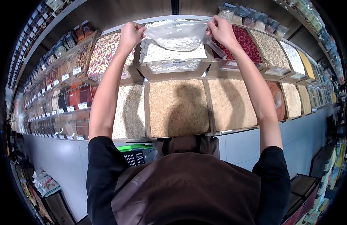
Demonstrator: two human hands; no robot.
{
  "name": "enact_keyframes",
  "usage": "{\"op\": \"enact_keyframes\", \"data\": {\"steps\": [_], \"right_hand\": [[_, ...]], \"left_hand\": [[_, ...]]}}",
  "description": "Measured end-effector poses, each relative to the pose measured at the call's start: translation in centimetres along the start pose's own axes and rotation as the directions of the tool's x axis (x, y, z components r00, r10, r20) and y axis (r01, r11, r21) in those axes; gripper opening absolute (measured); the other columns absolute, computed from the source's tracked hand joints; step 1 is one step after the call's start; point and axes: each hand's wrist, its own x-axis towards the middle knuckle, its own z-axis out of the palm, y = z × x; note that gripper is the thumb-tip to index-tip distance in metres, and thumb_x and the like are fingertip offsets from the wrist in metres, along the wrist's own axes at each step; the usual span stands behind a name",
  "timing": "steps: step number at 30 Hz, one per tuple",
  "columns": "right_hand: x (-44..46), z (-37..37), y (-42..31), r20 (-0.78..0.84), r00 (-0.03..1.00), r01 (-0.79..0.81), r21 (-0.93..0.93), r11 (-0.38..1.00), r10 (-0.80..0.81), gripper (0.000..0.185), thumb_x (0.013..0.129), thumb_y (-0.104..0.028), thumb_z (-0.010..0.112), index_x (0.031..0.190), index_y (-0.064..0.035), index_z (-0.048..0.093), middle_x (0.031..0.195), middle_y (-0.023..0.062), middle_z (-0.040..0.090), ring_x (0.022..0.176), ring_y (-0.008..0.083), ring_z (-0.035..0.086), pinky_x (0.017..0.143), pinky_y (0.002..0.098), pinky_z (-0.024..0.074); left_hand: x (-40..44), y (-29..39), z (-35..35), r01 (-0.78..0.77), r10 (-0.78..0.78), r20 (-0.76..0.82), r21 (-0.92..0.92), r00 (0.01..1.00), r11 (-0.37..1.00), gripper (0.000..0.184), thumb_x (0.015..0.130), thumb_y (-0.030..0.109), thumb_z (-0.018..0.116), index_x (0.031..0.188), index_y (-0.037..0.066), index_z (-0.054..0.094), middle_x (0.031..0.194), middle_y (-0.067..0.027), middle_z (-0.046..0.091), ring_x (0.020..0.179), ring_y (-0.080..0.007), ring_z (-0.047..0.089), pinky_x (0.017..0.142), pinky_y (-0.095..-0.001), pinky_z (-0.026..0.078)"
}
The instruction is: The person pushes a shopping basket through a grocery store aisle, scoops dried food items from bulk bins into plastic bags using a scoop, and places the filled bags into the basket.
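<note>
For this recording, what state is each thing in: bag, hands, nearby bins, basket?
Clear bag, held up by its upper corners
Left hand, pinching one corner
Right hand, pinching the opposite corner
White-filled bin, partly behind the bag
Red-filled bin, partly hidden
Green-rimmed basket, partly hidden

A shop aisle of bulk-food displays, brightly lit over a pale floor (pixel 61 161).
Behind the displays we see a brown, wood-grained wall (pixel 139 9) split by a dark upright strip (pixel 175 6). Packed shelves (pixel 40 15) curve along our left, above tiers of clear-fronted compartments (pixel 63 88) with white price labels, and more shelving (pixel 329 30) bends down our right. On the floor we make out large tiles with thin joints, and dark low stands (pixel 305 184) at both lower sides. Shadows cross the front bins (pixel 209 108).
</note>
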Motion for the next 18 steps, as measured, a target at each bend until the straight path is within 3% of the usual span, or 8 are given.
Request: {"op": "enact_keyframes", "data": {"steps": [3,5,6,9,10,13,16,18], "right_hand": [[3.1,-1.5,-1.0,0.0,1.0,-0.012,-0.028,1.0,0.012,0.02,0.096,-0.013,0.057,0.09,0.0049,0.06,0.074,0.0133,0.07,0.069,0.0187,0.072,0.062,0.0307,0.0539],[4.7,-2.7,-1.7,-0.035,0.996,0.082,-0.141,0.987,-0.088,0.016,0.095,-0.011,0.059,0.094,0.0044,0.063,0.076,0.0139,0.07,0.07,0.0191,0.072,0.062,0.0311,0.055],[4.7,-3.1,-2.2,-0.19,0.942,0.237,-0.202,0.95,-0.275,0.021,0.092,-0.016,0.06,0.079,0.0013,0.06,0.071,0.0171,0.068,0.068,0.0274,0.069,0.063,0.0377,0.0544],[5.2,-4.9,-5.3,-0.16,0.971,0.177,-0.035,0.984,-0.18,0.02,0.094,-0.012,0.057,0.079,0.0016,0.06,0.065,0.0134,0.066,0.058,0.0185,0.067,0.053,0.0329,0.053],[5.7,-5.2,-5.9,-0.162,0.969,0.184,-0.037,0.982,-0.188,0.02,0.094,-0.012,0.057,0.079,0.0016,0.06,0.065,0.0134,0.066,0.058,0.0185,0.067,0.053,0.0329,0.053],[6.6,-6.1,-7.2,-0.175,0.972,0.148,-0.048,0.988,-0.154,0.02,0.094,-0.012,0.056,0.08,0.002,0.059,0.066,0.0124,0.066,0.059,0.0176,0.068,0.052,0.0323,0.0534],[7.1,-6.3,-7.9,-0.192,0.981,0.078,0.193,0.978,-0.041,0.016,0.095,-0.01,0.057,0.084,0.0008,0.061,0.071,0.009,0.067,0.062,0.0158,0.069,0.052,0.0289,0.0538],[6.6,-6.2,-7.8,-0.154,0.986,0.092,0.219,0.971,-0.059,0.015,0.095,-0.01,0.057,0.085,0.0007,0.061,0.073,0.0091,0.067,0.062,0.0156,0.069,0.052,0.0283,0.0539]], "left_hand": [[2.7,0.7,-1.3,-0.081,0.086,-0.12,0.043,0.989,0.996,0.02,0.087,0.016,0.071,0.082,-0.004,0.073,0.066,-0.0117,0.071,0.06,-0.0157,0.071,0.063,-0.0295,0.056],[3.7,1.9,-2.6,-0.126,0.131,-0.197,0.035,0.972,0.991,0.02,0.087,0.017,0.071,0.083,-0.002,0.074,0.065,-0.0107,0.071,0.063,-0.0151,0.071,0.064,-0.0286,0.056],[4.0,2.5,-3.2,-0.103,0.103,-0.188,0.009,0.977,0.995,0.02,0.088,0.017,0.071,0.087,-0.002,0.074,0.069,-0.0106,0.072,0.067,-0.0154,0.072,0.064,-0.0283,0.056],[4.1,5.3,-5.9,-0.134,0.145,-0.236,0.062,0.961,0.989,0.018,0.086,0.018,0.072,0.085,0.0,0.075,0.069,-0.0104,0.072,0.067,-0.0171,0.072,0.063,-0.0293,0.056],[4.2,6.1,-6.7,-0.186,0.219,-0.278,0.14,0.935,0.972,0.017,0.083,0.018,0.073,0.079,0.002,0.077,0.065,-0.0103,0.071,0.063,-0.0185,0.072,0.064,-0.0305,0.056],[4.5,7.8,-8.2,-0.225,0.239,-0.315,0.079,0.919,0.971,0.021,0.084,0.018,0.072,0.079,-0.002,0.075,0.063,-0.0141,0.069,0.059,-0.0172,0.07,0.06,-0.0301,0.055],[4.1,9.6,-8.7,-0.137,0.127,-0.348,-0.006,0.929,0.99,0.019,0.084,0.016,0.072,0.079,-0.002,0.075,0.062,-0.0107,0.069,0.056,-0.0123,0.068,0.053,-0.0283,0.053],[3.9,9.9,-8.8,-0.125,0.111,-0.347,-0.021,0.931,0.992,0.019,0.085,0.015,0.072,0.079,-0.002,0.075,0.061,-0.0097,0.068,0.056,-0.0115,0.067,0.05,-0.0277,0.052]]}}
